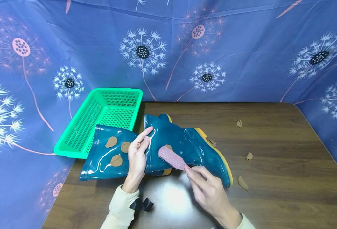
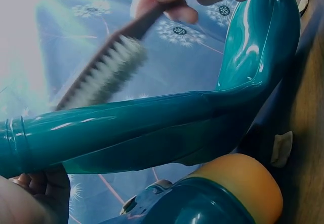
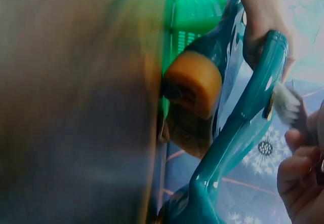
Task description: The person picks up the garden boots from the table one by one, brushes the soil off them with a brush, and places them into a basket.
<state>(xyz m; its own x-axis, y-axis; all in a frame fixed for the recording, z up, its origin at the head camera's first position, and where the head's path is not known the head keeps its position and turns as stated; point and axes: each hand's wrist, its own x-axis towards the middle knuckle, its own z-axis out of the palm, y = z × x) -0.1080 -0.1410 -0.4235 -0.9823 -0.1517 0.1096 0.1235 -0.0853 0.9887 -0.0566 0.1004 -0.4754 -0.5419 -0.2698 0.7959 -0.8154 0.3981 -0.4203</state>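
Observation:
A teal rubber boot (image 1: 191, 144) with a yellow sole lies on its side, toe to the right. My left hand (image 1: 137, 156) grips its shaft near the top opening. Between the fingers of my right hand (image 1: 208, 189) is the handle of a pink brush (image 1: 171, 157), its pale bristles (image 2: 114, 69) facing the shaft. Partly behind the brush head, a brown patch (image 1: 169, 147) shows on that boot. The matching boot (image 1: 95, 160) lies beneath, its shaft to the left, bearing several brown patches (image 1: 116, 160); its foot is mostly hidden.
At the back left stands a green plastic basket (image 1: 71, 133), partly covered by the lower boot's shaft. Several brown flakes, among them a long one (image 1: 242, 183), lie on the wooden table (image 1: 294, 165) to the right. A patterned blue cloth (image 1: 242, 57) hangs behind the table.

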